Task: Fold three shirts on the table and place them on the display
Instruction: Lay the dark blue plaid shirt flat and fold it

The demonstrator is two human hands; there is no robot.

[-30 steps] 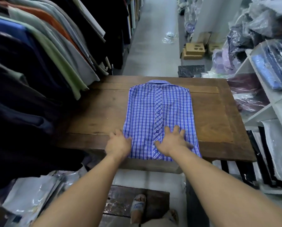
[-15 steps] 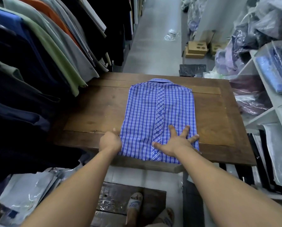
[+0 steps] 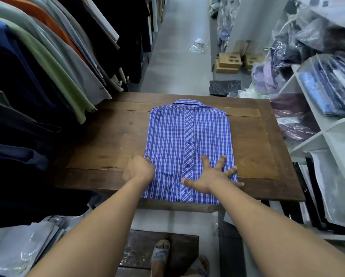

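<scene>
Midway through a fold, a person works a blue-and-white checked button-up shirt (image 3: 188,148) lying face up on a dark brown wooden tabletop (image 3: 107,136), its collar at the far end and its hem hanging slightly past the near edge. The right hand (image 3: 209,176) lies flat on the lower right of the shirt, fingers (image 3: 220,161) spread wide and pressing the cloth down, gripping nothing. The left hand (image 3: 140,170) sits at the shirt's lower left edge, its fingers curled at or under the fabric; whether they actually pinch the cloth cannot be told. The sides appear already tucked in, so the step in hand looks like the lengthwise fold, which would call for lifting the hem toward the collar while keeping the edges square. White shelving (image 3: 317,124) with bagged garments stands to the right, perhaps the display. Only this one shirt is visible on the tabletop; any others are out of view, and the tucked sleeves are hidden beneath.
</scene>
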